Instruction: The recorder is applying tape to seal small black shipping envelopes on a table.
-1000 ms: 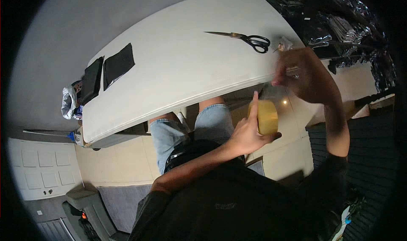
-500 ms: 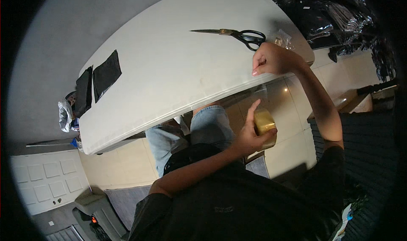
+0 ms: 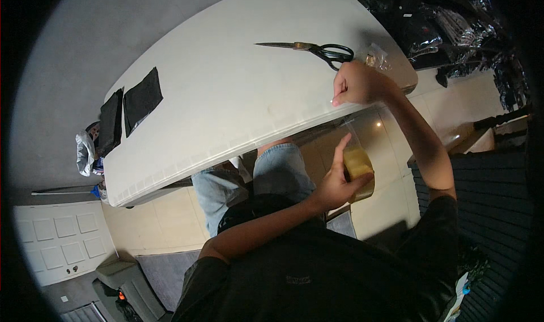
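Sitting in the left hand [image 3: 335,187] — yellow tape roll [image 3: 358,163].

Looks like a domestic room set up as a small workroom. Home side: white panelled door [image 3: 62,240] with dark knobs, cream floor tiles [image 3: 164,220], grey upholstered seat [image 3: 136,288], green foliage [image 3: 477,259] at lower right. Work side: big white table [image 3: 226,95] carrying large black-handled shears [image 3: 310,47] and two flat black pieces [image 3: 143,99], material unclear; yellowish tape roll [image 3: 357,163] held by the person; dark goods in glossy plastic [image 3: 447,39] heaped past the table's right end.
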The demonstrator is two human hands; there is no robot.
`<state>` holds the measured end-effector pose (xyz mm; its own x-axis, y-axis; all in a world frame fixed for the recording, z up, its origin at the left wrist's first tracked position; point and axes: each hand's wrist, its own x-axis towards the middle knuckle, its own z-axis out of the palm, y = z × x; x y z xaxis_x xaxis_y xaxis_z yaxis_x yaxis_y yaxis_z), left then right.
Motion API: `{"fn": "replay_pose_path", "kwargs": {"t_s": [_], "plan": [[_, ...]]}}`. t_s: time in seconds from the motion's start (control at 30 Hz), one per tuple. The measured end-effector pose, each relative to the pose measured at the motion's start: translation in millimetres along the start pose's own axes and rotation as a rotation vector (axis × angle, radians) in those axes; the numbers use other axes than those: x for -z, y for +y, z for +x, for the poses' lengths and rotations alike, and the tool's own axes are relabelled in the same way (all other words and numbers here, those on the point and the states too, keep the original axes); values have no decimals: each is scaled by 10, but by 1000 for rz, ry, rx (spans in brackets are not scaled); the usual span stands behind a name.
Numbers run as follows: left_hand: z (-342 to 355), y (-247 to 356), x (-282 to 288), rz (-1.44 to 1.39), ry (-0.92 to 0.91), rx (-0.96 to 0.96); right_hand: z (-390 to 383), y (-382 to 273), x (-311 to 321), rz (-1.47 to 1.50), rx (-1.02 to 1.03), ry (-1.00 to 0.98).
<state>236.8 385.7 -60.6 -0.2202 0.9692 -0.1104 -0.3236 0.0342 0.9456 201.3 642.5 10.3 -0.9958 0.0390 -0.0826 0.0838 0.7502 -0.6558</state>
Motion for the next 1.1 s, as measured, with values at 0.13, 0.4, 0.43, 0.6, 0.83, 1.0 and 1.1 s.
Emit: {"fn": "replay_pose_path", "kwargs": {"t_s": [0.13, 0.4, 0.43, 0.6, 0.83, 1.0, 1.1], "plan": [[-11, 21, -1, -1, -2, 18, -2, -17, -47, -83, -7, 65], [1, -63, 13, -68, 0, 11, 17, -13, 227, -380, -334, -19], [14, -95, 1, -49, -8, -9, -23, 164, 286, -343, -230, -3], [8, -107, 15, -106, -7, 43, 101, -37, 180, -104, -126, -11], [-5, -156, 57, -21, -5, -15, 261, 99, 308, -315, -20, 150], [34, -289, 15, -83, 57, -12, 359, 417, 221, -354, 194, 402], [40, -211, 20, -132, 61, 20, 494, 356, 307, -467, 48, 261]]}}
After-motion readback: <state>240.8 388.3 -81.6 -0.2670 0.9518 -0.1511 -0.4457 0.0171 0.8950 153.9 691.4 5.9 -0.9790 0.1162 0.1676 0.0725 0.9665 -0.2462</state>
